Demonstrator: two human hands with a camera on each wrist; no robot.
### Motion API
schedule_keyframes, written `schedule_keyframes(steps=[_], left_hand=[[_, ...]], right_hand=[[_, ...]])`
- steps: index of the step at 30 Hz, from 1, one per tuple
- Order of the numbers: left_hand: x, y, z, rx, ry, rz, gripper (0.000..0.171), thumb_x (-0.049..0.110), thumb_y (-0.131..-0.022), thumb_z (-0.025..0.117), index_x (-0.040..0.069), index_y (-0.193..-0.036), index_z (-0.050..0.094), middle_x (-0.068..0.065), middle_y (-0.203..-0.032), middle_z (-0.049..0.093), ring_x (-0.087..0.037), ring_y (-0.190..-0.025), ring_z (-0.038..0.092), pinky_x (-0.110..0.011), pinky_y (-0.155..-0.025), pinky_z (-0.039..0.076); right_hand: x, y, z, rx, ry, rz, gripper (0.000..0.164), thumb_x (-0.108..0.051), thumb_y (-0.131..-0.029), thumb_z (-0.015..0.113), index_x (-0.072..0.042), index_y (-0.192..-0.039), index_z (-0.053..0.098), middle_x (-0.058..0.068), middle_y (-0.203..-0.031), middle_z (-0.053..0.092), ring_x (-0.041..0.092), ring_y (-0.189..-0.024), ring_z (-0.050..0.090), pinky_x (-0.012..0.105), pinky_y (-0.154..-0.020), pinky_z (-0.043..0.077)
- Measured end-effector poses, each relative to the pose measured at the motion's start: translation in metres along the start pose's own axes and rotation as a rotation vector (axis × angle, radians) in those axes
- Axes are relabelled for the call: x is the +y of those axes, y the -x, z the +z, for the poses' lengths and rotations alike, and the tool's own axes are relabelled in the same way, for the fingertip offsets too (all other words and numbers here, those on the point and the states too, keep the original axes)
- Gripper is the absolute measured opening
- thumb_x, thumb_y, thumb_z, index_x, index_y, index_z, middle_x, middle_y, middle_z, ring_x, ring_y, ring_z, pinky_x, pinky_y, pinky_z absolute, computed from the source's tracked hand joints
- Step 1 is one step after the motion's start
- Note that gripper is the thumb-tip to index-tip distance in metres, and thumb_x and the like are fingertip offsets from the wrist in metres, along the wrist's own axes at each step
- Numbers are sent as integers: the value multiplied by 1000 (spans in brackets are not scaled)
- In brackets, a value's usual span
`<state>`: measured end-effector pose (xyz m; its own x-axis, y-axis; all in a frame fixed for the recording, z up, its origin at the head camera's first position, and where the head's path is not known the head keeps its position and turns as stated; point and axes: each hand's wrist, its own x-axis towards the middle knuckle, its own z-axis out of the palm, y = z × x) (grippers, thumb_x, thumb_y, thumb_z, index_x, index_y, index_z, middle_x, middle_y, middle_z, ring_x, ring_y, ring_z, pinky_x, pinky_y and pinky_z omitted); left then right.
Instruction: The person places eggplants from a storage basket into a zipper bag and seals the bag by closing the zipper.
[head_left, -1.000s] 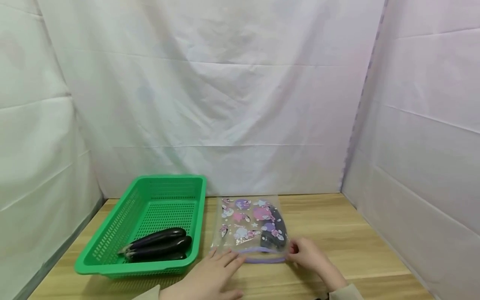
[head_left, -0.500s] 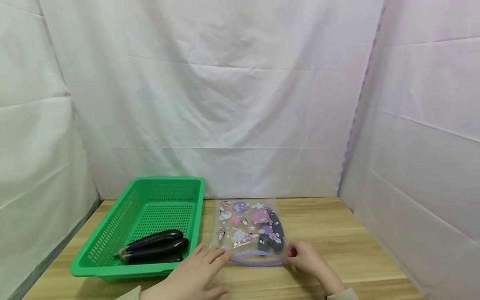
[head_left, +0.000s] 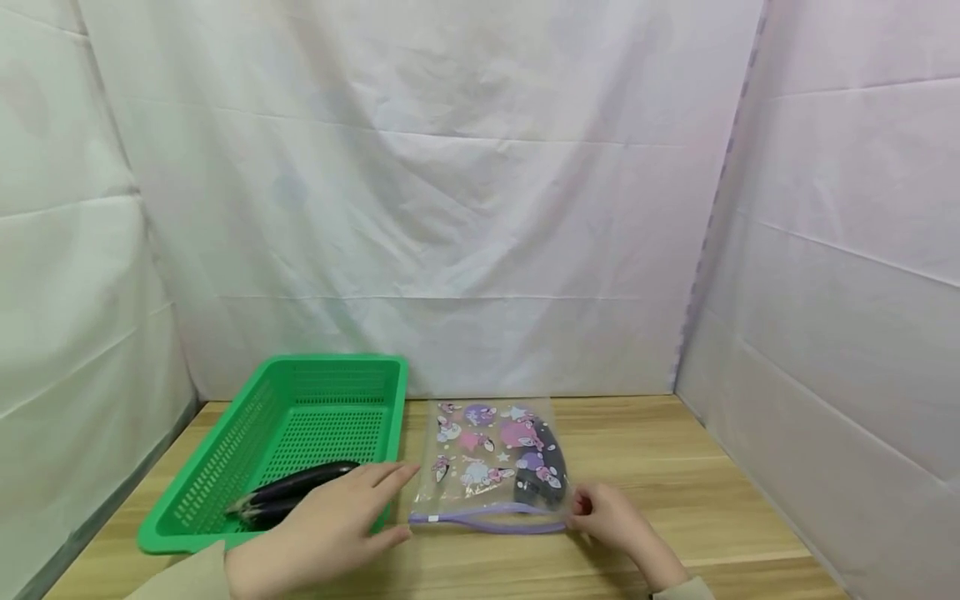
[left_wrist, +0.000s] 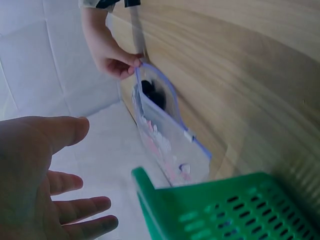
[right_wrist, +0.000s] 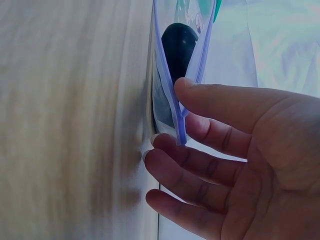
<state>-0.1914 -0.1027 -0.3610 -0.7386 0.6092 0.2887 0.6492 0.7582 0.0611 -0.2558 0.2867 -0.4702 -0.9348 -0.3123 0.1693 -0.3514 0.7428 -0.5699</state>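
A clear zip bag (head_left: 457,500) with pink and purple cartoon prints lies on the table, its purple zip edge towards me and its mouth gaping. Inside, along its right side, is a dark eggplant (right_wrist: 179,45). My right hand (head_left: 611,521) pinches the bag's right front corner between thumb and index finger. A white slider (left_wrist: 188,135) sits near the left end of the zip. My left hand (head_left: 326,525), fingers spread and holding nothing, hovers over the front right of the green basket (head_left: 398,408). Eggplants (head_left: 303,482) lie in that basket, partly hidden by this hand.
The wooden table (head_left: 637,450) runs back to a white cloth wall (head_left: 465,333). More white cloth hangs at both sides. The basket's raised rim stands left of the bag, with a narrow gap between them.
My left hand has moved left, away from the bag's front left corner and over the basket, uncovering the zip's left end and slider. My right hand keeps its pinch on the bag.
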Motion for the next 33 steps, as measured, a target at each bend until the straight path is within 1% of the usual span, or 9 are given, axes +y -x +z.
schedule_keyframes(steps=[2,7,12,15,19,25,27,29,33], left_hand=[[-4,-1,-6,10,-4,0,67,53,-91,60,13,-143,49,-7,-131,58,-24,-117,57,-42,-88,50],[-20,-6,-23,-24,46,-42,68,54,-92,57,15,-147,44,-9,-134,55,-28,-119,55,-47,-90,48],[-45,-13,-37,-34,75,-76,66,44,-92,64,15,-148,42,-9,-136,53,-30,-119,55,-48,-90,47],[-62,-17,-40,-82,99,-74,67,46,-93,61,16,-148,41,-8,-138,51,-29,-120,55,-47,-91,47],[-82,-23,-41,-180,154,-57,67,47,-94,59,17,-150,39,-11,-140,48,-30,-120,54,-48,-91,47],[-102,-32,-35,-288,201,-50,68,37,-93,65,14,-151,37,-17,-141,46,-36,-122,51,-52,-90,46],[-108,-36,-32,-325,220,-64,70,35,-92,66,14,-151,35,-19,-143,45,-39,-125,48,-54,-91,44],[-113,-38,-28,-362,246,-101,71,33,-91,68,15,-152,34,-18,-145,43,-41,-129,43,-56,-94,42],[-122,-37,-22,-431,309,-157,73,26,-89,71,13,-151,35,-19,-146,42,-44,-131,39,-60,-97,37]], right_hand=[[0,0,0,7,2,-4,24,-11,-74,77,-14,-69,54,-7,-64,51,6,-55,46,25,-51,41],[0,-1,-1,11,5,-5,24,-11,-74,78,-14,-70,55,-7,-65,52,6,-56,46,25,-52,41],[-2,-2,-3,17,-7,-6,23,-12,-75,78,-13,-70,55,-7,-66,52,7,-57,47,25,-53,42],[-2,0,-3,7,-37,6,23,-11,-75,77,-12,-71,55,-6,-67,53,8,-57,48,25,-52,43],[-2,2,0,-5,-57,18,22,-8,-74,77,-11,-71,55,-5,-67,52,9,-58,47,25,-52,43],[-1,4,2,3,-56,10,22,-8,-74,76,-11,-71,55,-5,-66,51,8,-58,46,26,-52,42],[-1,4,2,7,-57,8,22,-7,-74,76,-11,-71,55,-5,-66,51,8,-58,46,25,-52,42],[-1,4,2,13,-50,6,22,-7,-74,76,-11,-70,55,-5,-66,51,8,-58,45,25,-52,41],[-1,4,2,12,-36,3,23,-7,-74,77,-12,-70,55,-6,-66,51,8,-58,46,26,-52,42]])
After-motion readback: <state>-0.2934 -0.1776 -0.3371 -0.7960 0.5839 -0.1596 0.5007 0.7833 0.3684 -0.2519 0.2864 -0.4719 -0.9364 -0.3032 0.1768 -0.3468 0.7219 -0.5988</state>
